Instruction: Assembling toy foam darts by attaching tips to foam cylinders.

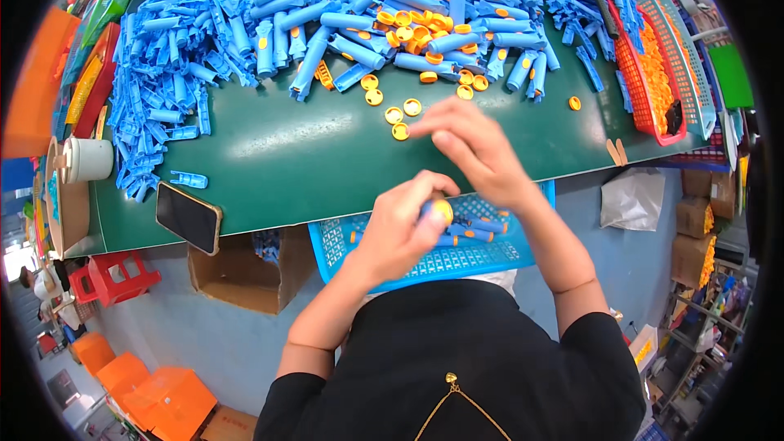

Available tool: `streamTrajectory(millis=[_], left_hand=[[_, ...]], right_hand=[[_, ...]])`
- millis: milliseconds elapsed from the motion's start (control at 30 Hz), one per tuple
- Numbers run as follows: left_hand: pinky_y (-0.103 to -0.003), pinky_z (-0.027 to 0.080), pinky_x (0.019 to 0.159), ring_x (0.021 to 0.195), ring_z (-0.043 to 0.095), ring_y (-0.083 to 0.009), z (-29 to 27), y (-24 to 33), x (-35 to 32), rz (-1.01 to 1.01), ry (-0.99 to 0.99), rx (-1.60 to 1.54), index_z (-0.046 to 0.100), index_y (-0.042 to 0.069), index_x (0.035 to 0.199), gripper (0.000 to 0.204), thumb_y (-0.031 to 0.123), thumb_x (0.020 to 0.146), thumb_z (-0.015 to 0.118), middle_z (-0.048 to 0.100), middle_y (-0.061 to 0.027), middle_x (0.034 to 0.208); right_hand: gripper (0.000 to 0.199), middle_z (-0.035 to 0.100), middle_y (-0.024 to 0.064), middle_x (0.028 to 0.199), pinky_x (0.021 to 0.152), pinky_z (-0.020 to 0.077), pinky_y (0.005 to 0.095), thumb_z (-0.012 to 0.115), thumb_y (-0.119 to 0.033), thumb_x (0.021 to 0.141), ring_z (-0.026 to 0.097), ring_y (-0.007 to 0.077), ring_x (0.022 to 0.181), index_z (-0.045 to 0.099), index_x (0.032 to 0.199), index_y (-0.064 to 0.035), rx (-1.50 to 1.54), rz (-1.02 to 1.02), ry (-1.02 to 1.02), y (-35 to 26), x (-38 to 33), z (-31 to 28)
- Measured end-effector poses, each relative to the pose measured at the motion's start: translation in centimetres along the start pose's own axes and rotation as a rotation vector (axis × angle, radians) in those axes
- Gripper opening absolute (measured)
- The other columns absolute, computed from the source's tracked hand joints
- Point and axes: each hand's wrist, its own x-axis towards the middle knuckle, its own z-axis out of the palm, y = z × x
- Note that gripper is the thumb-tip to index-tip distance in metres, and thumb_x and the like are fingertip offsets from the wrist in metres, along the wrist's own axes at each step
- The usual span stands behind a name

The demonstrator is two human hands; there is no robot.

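Observation:
My left hand [392, 233] is closed around a blue plastic tube with a yellow-orange end [441, 210], above the front edge of the table. Most of the tube is hidden in the fist. Farther forward, my right hand [478, 151] reaches over the green table [269, 171], its fingers stretched out and slightly blurred. Its fingertips are beside a few loose orange caps [394, 114]; whether they touch one I cannot tell. More orange caps [420, 28] lie heaped on the blue tubes [351, 49]. Below my hands, a light-blue basket [331, 249] holds several blue tubes with orange parts.
Blue half-shell parts [163, 57] are piled at the left. A phone [189, 216] lies on the front edge, near a white cup [87, 159]. At the right stands a red basket [629, 57] of orange pieces. Under the table is a cardboard box [237, 278].

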Motion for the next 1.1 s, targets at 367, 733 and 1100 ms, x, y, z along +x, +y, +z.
streamTrajectory(millis=[367, 733, 1100], left_hand=[[-0.041, 0.045, 0.078, 0.090, 0.055, -0.0320, -12.0, -1.9, 9.0, 0.204, 0.502, 1.330, 0.059, 0.002, 0.099, 0.021, 0.014, 0.084, 0.067, 0.060, -0.0135, 0.095], [-0.031, 0.052, 0.075, 0.084, 0.065, -0.0219, -0.4, -1.8, 2.3, 0.198, 0.318, 0.108, 0.063, 0.002, 0.097, 0.030, 0.000, 0.072, 0.077, 0.067, -0.0096, 0.094], [-0.029, 0.048, 0.069, 0.078, 0.062, -0.0200, 0.0, -1.9, 2.5, 0.290, 0.360, 0.343, 0.066, 0.001, 0.095, 0.032, -0.001, 0.067, 0.081, 0.065, -0.0081, 0.086]], right_hand=[[0.022, 0.059, 0.0102, 0.098, 0.078, 0.0480, 0.0342, 0.063, -0.005, 0.085, 0.057, 0.0252, 0.086, 0.067, 0.106, -0.0042, -0.477, -0.100, 0.064, 1.1, 2.3, 0.2], [0.026, 0.067, 0.0078, 0.097, 0.077, 0.0505, 0.0343, 0.080, -0.006, 0.067, 0.062, 0.0261, 0.088, 0.067, 0.089, -0.0035, -0.351, 0.004, 0.172, 2.8, -2.2, -1.2], [0.032, 0.065, 0.0068, 0.096, 0.072, 0.0479, 0.0340, 0.080, -0.014, 0.070, 0.060, 0.0228, 0.089, 0.069, 0.099, -0.0058, -0.500, -0.015, -0.001, 2.3, -1.6, -3.0]])
